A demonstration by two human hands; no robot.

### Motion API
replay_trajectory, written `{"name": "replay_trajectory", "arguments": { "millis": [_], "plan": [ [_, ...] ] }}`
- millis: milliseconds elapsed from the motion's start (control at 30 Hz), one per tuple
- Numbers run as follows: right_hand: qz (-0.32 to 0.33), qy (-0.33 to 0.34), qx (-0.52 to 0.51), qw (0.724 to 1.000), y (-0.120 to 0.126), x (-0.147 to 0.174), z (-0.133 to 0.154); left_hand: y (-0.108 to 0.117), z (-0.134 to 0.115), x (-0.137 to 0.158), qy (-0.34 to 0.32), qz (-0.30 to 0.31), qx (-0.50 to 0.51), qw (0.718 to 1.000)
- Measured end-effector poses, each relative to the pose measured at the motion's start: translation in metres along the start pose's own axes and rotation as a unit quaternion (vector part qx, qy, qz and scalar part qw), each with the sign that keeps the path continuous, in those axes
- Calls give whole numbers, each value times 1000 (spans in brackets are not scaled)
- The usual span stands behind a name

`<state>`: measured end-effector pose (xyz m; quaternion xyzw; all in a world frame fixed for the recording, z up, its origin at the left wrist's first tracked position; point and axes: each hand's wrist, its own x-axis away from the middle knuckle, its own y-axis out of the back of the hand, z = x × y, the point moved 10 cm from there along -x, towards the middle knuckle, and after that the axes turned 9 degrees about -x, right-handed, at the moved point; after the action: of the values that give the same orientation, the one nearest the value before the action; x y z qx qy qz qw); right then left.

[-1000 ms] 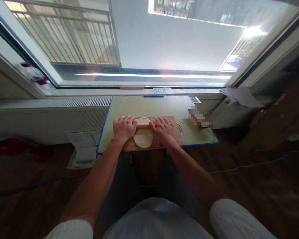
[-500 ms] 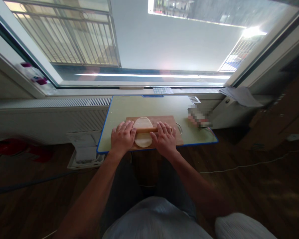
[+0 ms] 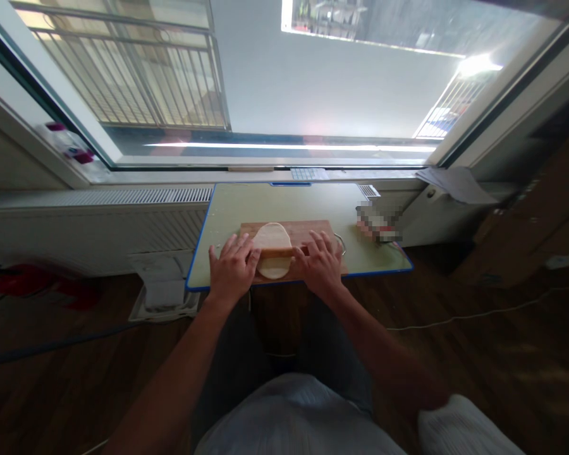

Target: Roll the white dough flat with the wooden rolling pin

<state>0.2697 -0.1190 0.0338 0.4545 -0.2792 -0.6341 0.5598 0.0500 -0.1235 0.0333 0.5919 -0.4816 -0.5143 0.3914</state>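
A wooden rolling pin (image 3: 274, 252) lies crosswise over a flat, pale sheet of dough (image 3: 272, 236), which shows both beyond and in front of it. My left hand (image 3: 234, 264) is closed over the pin's left end, its fingers pointing away from me and its thumb beside the dough. On the other end sits my right hand (image 3: 320, 260), holding the pin from above with its fingers forward. Both ends of the pin are hidden under my palms. Beneath the dough is a wooden cutting board (image 3: 312, 229) with a metal handle (image 3: 341, 244) at its right side.
The board rests on a small pale table (image 3: 246, 201) with a blue edge. A blurred-out object (image 3: 378, 224) lies on the table's right side. Behind are a radiator (image 3: 161, 218) and a window. A white tray (image 3: 164, 300) stands on the floor at left, and a cable (image 3: 436, 323) runs at right.
The rolling pin has shifted slightly towards me over the dough. My fingers have slid forward and straightened a little, and the dough's far part now looks more pointed.
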Motion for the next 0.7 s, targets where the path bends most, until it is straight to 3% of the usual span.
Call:
{"name": "replay_trajectory", "arguments": {
  "millis": [200, 367, 533, 700],
  "plan": [
    [26, -14, 11, 999, -4, -49, -3, 5, 15, -51, 62, -22, -1, 998],
    [24, -25, 49, 998, -3, -69, -1, -12, 24, -79, 87, 37, -5, 995],
    [46, -47, 58, 996, -8, -82, -6, -28, 27, -89, 96, 102, -17, 990],
    [22, -19, 49, 998, -9, -73, -6, -29, 26, -80, 78, 96, -28, 992]
  ]
}}
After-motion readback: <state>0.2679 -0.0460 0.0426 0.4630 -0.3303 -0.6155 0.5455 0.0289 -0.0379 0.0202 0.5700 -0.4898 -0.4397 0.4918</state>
